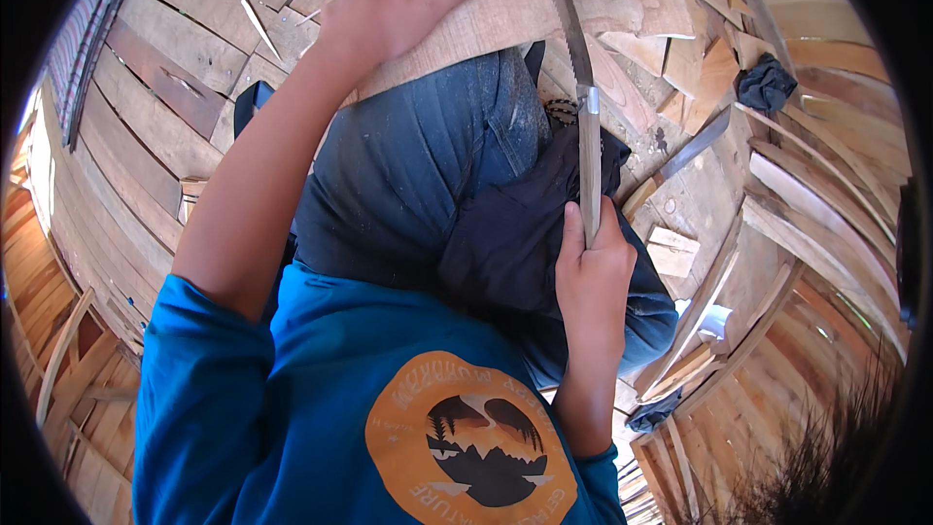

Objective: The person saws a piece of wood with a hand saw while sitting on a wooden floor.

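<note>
A curved pale wooden board point(457, 34) lies across my raised knee in blue jeans. My left hand point(379, 19) grips its left part, thumb stretched along the upper edge; the other fingers are mostly hidden. My right hand point(598, 262) is wrapped round the wooden handle of a handsaw point(589, 160), low by my right thigh. The saw's narrow toothed blade point(569, 19) points away from me and crosses the board right of its middle. Whether the teeth sit in the wood, I cannot tell. A dark cloth point(505, 233) is bunched on my lap.
A large knife point(690, 148) with a wooden handle lies on the floor to the right. Wood offcuts point(709, 78) and a crumpled black cloth point(765, 85) are beyond it. Curved wooden strips point(816, 233) line the right side. A striped cloth point(97, 39) hangs at far left over plank flooring.
</note>
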Demonstrator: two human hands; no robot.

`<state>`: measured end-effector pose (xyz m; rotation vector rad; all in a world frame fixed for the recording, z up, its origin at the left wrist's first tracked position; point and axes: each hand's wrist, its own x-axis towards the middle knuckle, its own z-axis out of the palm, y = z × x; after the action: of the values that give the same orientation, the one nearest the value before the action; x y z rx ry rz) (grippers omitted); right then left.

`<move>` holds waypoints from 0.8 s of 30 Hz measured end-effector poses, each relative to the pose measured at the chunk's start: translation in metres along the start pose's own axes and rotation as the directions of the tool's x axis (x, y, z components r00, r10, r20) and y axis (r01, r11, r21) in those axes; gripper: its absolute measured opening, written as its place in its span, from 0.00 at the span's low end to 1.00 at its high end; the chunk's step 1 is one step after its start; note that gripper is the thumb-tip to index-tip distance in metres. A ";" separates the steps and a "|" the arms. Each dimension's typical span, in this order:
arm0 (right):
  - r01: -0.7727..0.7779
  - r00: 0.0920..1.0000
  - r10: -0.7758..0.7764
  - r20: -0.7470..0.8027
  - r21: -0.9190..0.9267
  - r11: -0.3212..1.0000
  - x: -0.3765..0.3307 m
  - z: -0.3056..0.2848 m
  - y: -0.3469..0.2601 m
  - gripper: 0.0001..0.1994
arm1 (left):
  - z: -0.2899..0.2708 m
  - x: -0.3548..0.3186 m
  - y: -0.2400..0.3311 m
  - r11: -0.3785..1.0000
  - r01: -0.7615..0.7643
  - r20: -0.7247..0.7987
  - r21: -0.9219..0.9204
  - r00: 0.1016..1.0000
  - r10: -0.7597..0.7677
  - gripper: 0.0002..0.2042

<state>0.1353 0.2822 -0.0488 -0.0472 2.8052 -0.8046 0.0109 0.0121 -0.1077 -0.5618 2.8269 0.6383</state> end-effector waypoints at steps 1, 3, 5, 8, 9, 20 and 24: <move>-0.009 1.000 0.009 0.009 -0.007 1.000 -0.003 -0.001 0.001 0.09 | -0.001 0.003 -0.001 1.000 -0.005 0.016 0.012 1.000 0.004 0.50; -0.004 1.000 0.004 0.003 -0.003 1.000 -0.019 -0.001 0.009 0.08 | -0.001 0.002 0.000 0.998 -0.040 0.021 0.053 0.999 0.038 0.51; -0.018 1.000 0.018 -0.008 0.006 1.000 -0.026 -0.002 0.010 0.08 | -0.007 -0.003 0.009 0.987 -0.108 -0.009 0.117 0.994 0.110 0.52; 0.026 0.999 -0.025 -0.037 0.006 1.000 -0.007 0.001 0.005 0.08 | -0.008 -0.002 0.010 0.999 0.001 0.034 0.047 0.999 -0.002 0.52; 0.050 0.998 -0.049 -0.046 0.002 0.999 0.003 0.002 0.002 0.08 | -0.012 0.000 0.015 0.996 0.076 0.053 0.039 0.996 -0.078 0.48; 0.026 0.999 -0.026 -0.045 0.008 1.000 -0.007 0.003 0.007 0.08 | -0.017 0.001 0.020 0.992 0.125 -0.033 0.022 0.992 -0.125 0.47; 0.020 1.000 -0.020 -0.014 -0.011 1.000 -0.006 -0.004 0.010 0.08 | -0.025 -0.009 0.026 0.989 0.144 0.055 0.046 0.988 -0.146 0.48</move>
<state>0.1409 0.2933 -0.0493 -0.0722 2.8263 -0.7977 0.0058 0.0252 -0.0732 -0.7214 2.7080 0.5573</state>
